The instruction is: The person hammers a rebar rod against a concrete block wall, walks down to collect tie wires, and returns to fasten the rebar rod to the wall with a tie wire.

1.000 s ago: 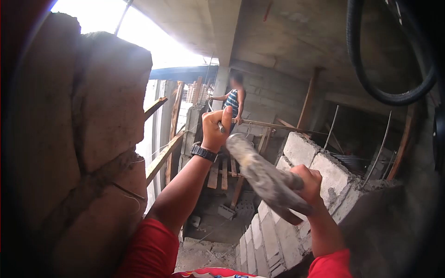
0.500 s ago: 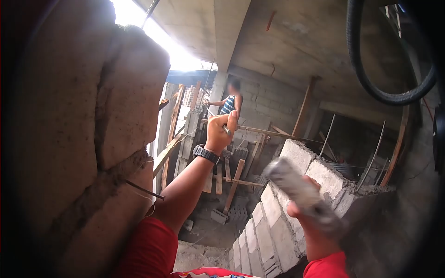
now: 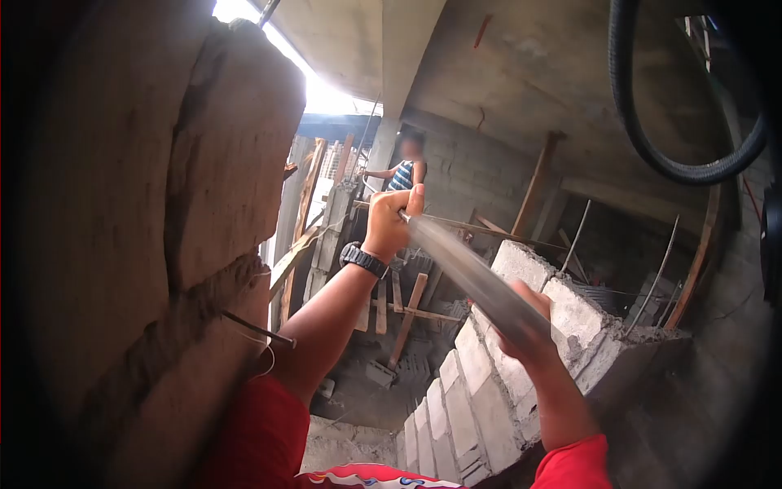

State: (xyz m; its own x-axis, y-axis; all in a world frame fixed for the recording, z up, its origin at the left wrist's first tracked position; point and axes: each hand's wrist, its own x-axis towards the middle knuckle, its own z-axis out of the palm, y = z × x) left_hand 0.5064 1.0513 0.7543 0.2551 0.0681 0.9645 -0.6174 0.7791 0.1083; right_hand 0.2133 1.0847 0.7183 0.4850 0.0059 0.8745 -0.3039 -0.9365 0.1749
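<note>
My left hand (image 3: 389,222), with a dark watch on its wrist, is closed round a thin metal rod (image 3: 404,216) whose end shows beside the thumb. My right hand (image 3: 528,326) grips a hammer (image 3: 468,273), smeared by motion. The blurred far end of the hammer is close to the rod's end; whether they touch cannot be made out. Below and right of the hammer is a block wall (image 3: 476,375) with a broken, stepped top. The rest of the rod is hidden by my left hand.
Large blocks (image 3: 236,155) rise close on the left, with a metal bar (image 3: 259,329) jutting out. A person (image 3: 406,173) in a striped top stands further back. Upright rebar (image 3: 652,277) sticks up behind the wall. A black hose (image 3: 635,122) hangs upper right; wooden planks (image 3: 407,322) lie below.
The hammer swung back toward my right side, then forward and up toward the rod in my left hand. The view shifted, so the left blocks fill more of it. The person's head has turned.
</note>
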